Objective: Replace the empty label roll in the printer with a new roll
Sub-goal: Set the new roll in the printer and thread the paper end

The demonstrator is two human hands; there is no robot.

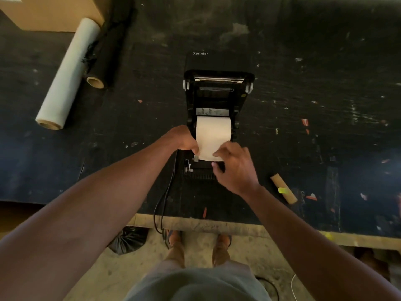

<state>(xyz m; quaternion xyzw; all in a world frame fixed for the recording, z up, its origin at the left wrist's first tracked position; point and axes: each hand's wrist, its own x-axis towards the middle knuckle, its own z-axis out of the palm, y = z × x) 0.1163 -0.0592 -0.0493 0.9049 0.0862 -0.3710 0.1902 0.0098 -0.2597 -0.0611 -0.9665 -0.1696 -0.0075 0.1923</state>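
I see the new label roll (213, 131) seated in the open printer (218, 92), axis running left-right; left hand (184, 139) and right hand (235, 166) fingers pinch its paper edge, drawn toward me.

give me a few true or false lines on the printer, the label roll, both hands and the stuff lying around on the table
1. The printer lid is open. True.
2. The new label roll lies on the table beside the printer. False: it sits inside the printer's bay.
3. Both the left hand and the right hand touch the roll's loose near end. True.
4. The empty cardboard core is in the right hand. False: it lies on the black table, right of the printer.
5. A white film roll lies left of the printer. True.
6. The printer has no cable. False: a black cable runs from it over the table's near edge.
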